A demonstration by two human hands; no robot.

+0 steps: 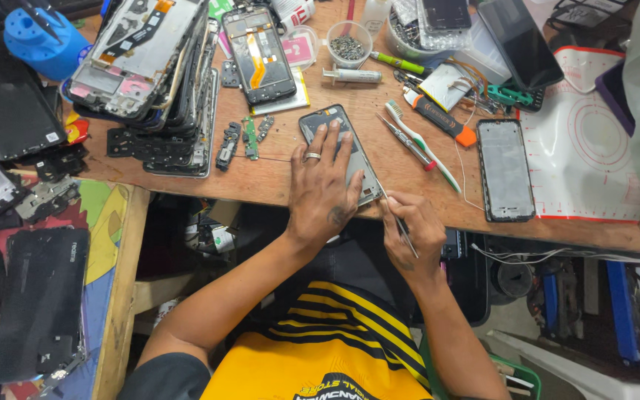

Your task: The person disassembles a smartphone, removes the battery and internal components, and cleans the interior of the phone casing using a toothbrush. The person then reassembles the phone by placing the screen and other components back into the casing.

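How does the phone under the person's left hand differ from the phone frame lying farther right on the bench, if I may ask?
The phone under the left hand lies tilted at the bench edge, pinned and worked with a thin tool in the right hand. The phone frame lies upright, untouched. Both are dark, opened handsets.

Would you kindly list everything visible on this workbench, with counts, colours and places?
phone under repair: one, dark grey, table front edge, under left hand
thin tool: one, metallic, in right hand
phone frame: one, black, right of centre
stack of phone frames: one pile, grey-black, upper left
opened phone: one, black, top centre
toothbrush: one, white-green, centre
cup of screws: one, clear, top centre
work mat: one, white-red, right
wooden table: one, brown
left hand: ringed, flat on phone
right hand: gripping tool
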